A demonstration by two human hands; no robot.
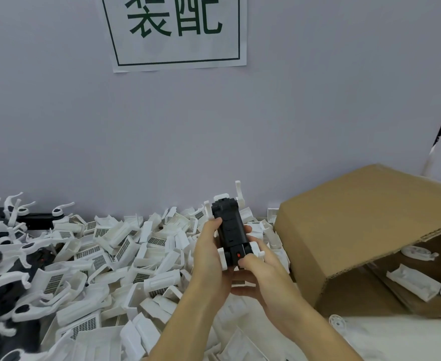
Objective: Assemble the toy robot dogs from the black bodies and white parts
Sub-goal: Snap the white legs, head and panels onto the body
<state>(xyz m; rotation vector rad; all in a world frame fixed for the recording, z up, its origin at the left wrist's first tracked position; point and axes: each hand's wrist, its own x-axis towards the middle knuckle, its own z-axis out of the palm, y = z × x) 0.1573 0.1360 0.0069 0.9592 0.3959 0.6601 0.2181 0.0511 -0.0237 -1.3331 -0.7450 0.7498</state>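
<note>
Right then, left hand and right hand both gripped boxy black body, glossy plastic, held above heap of ribbed white parts; corrugated cardboard box beside.

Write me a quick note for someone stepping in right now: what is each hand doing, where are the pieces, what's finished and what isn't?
Left hand: grips the black body from its left side.
Right hand: holds the near end of the body, thumb by the red switch.
White legs already sit on this body.
Loose white parts lie heaped across the table; more lie inside the tipped cardboard box.
Assembled dogs are piled at far left.
Left: whatever this dog still lacks (cannot tell), then further dogs.
</note>
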